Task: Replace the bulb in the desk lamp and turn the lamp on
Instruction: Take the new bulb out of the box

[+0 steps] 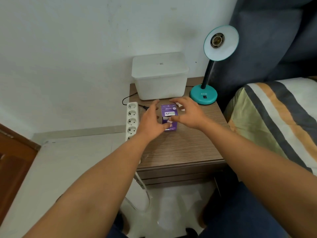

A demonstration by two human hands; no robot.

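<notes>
A teal desk lamp (204, 95) stands at the back right of the wooden nightstand (180, 148). Its shade (228, 47) faces me and the socket (217, 40) inside holds no bulb. A purple bulb box (168, 112) sits on the nightstand with its top flaps open. My left hand (151, 121) hovers at the box's left side, fingers spread. On the box's right, my right hand (190, 112) has its fingers apart, the thumb touching the box's front. Neither hand grips anything. No bulb is visible.
A white lidded plastic tub (159, 76) stands behind the box. A white power strip (132, 119) lies along the nightstand's left edge, with a black plug and cord beside it. A bed with a striped cover (277, 117) and a dark headboard is on the right.
</notes>
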